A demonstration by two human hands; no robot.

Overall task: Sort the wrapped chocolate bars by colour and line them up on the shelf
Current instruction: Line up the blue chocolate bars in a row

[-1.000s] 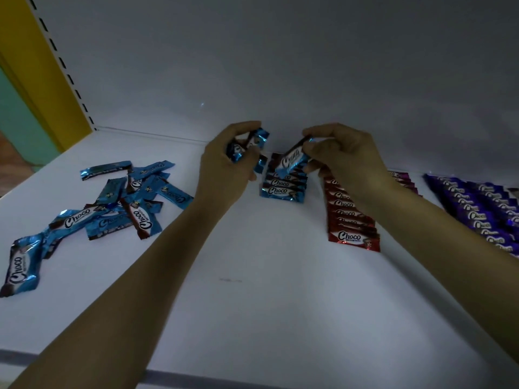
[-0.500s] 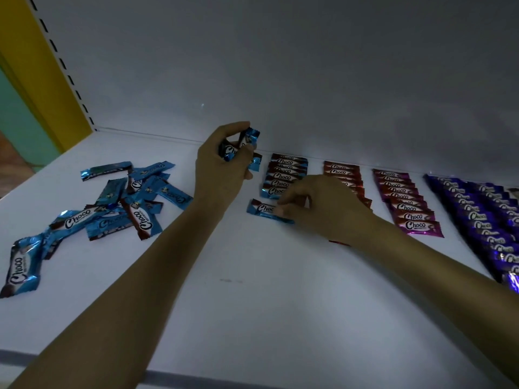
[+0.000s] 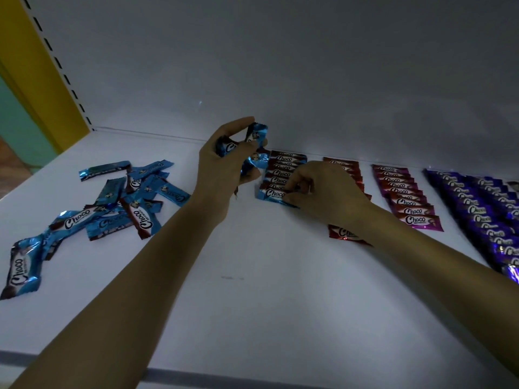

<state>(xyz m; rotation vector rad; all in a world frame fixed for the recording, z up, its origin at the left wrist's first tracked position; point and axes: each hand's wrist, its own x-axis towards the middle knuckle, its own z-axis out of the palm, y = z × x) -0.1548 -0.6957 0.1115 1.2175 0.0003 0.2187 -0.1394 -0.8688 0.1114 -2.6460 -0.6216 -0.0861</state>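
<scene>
Blue bar is down on the shelf. Right hand has its fingers curled onto the bar's right end, pinching it flat at the front of the blue row. A second ago that hand had it lifted up beside the left hand. Half a second ago it lay a bit forward and left of the row, so the blue bar has since been slid back and snugged in; it looks to be touching the row's front bar. Left hand is closed round a handful of blue bars, held above the shelf just left of the row, same as before. Going right: red row mostly hidden behind the right hand and wrist, then pink row, then purple row. Loose blue pile sits well left, unsorted. My read: this placement is nearly done, release comes next, and blue is the only colour left, with the handful and the pile to feed in.
</scene>
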